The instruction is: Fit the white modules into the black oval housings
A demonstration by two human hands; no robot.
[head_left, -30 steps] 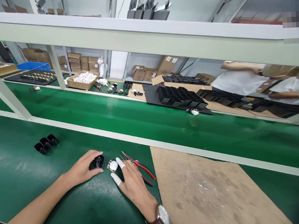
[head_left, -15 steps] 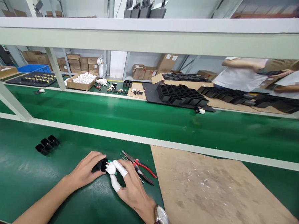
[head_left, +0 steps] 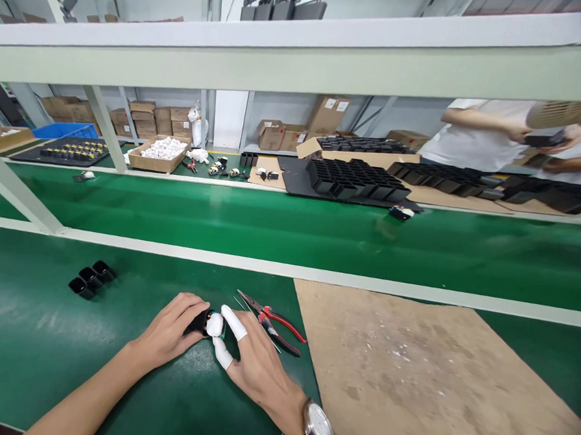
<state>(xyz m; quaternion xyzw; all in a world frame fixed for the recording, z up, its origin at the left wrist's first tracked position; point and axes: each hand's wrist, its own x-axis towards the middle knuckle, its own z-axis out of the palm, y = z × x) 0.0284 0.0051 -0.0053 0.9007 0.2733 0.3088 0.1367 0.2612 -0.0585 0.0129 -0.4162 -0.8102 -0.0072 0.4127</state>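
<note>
housing [head_left: 197,323] sat pinched in the left hand [head_left: 172,327], seemingly steadied against the circuit board [head_left: 215,324] the right hand [head_left: 259,359] pinched.

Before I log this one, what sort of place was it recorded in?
Probably a factory assembly line: there is what looks like a long green conveyor belt, rows of open black cases beyond it, and a cardboard carton full of small white pieces across from the person.
</note>
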